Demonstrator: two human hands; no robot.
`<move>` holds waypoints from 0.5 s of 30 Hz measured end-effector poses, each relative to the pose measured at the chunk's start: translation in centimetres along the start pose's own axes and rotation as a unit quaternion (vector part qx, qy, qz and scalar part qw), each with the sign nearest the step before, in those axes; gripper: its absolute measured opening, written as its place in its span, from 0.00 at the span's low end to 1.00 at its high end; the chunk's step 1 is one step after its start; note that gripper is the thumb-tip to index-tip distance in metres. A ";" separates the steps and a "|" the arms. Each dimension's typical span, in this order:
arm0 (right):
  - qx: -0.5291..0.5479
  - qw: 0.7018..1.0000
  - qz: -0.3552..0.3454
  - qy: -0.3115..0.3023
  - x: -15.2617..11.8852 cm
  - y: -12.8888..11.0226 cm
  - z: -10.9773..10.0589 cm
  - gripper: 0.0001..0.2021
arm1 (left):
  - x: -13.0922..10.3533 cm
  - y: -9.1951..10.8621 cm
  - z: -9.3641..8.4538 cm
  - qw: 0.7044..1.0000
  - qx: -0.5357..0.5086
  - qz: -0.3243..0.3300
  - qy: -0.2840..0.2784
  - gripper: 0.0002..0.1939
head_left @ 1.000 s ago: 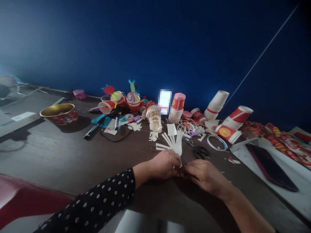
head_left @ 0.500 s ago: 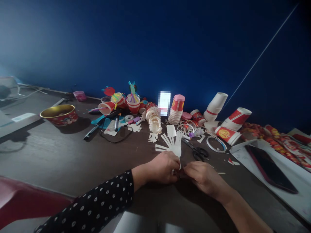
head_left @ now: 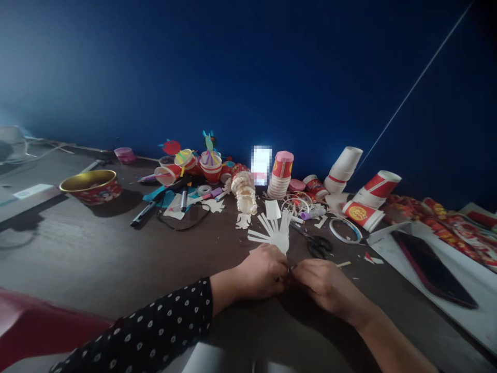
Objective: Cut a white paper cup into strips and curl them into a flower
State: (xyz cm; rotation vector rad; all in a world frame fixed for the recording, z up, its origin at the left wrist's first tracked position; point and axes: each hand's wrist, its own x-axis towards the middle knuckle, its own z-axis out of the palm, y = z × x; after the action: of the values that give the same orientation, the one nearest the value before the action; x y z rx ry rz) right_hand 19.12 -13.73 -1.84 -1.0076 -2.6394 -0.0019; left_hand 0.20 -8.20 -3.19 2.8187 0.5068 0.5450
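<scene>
My left hand (head_left: 262,272) is closed on a white paper cup cut into strips (head_left: 278,239), whose strips fan out beyond my knuckles. Close beside it, my right hand (head_left: 324,285) has its thumb and fingers pressed together near the cup's lower part. What those fingertips pinch is too small and dark to make out. Black-handled scissors (head_left: 320,246) lie on the table just past my right hand. A small pale strip (head_left: 344,264) rests by its knuckles.
Behind my hands stand an upside-down cup stack (head_left: 280,176) and a lit phone screen (head_left: 261,166). Tilted cup stacks (head_left: 373,194), a tape roll (head_left: 345,231) and a dark phone (head_left: 433,269) are to the right. At left are a gold-lined bowl (head_left: 93,187) and several markers (head_left: 143,213).
The view has shifted very slightly. Both hands stay together at the cut cup, with my left hand turned a little and its fingers more hidden.
</scene>
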 end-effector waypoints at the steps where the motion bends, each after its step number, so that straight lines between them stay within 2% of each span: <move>1: 0.014 1.000 0.008 -0.003 0.0 0.0 0.0 0.11 | 0.0 0.0 0.0 1.000 0.000 0.001 0.000 0.04; 8: 0.065 0.996 0.057 -0.029 0.0 0.2 -0.6 0.05 | -0.1 0.0 0.1 1.000 0.002 0.012 -0.002 0.04; 11: 0.048 0.996 0.059 -0.051 0.1 0.1 -0.6 0.07 | 0.0 -0.1 0.3 1.000 0.024 0.010 -0.003 0.04; 15: 0.009 0.997 0.054 -0.046 0.1 0.0 -0.3 0.11 | 0.0 0.0 0.4 0.999 0.039 0.004 -0.006 0.04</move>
State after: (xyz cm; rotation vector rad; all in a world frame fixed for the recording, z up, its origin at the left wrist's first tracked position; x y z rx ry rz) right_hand 19.12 -13.67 -1.55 -1.1695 -2.6574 0.0948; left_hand 0.37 -8.24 -3.57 2.8975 0.5257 0.5210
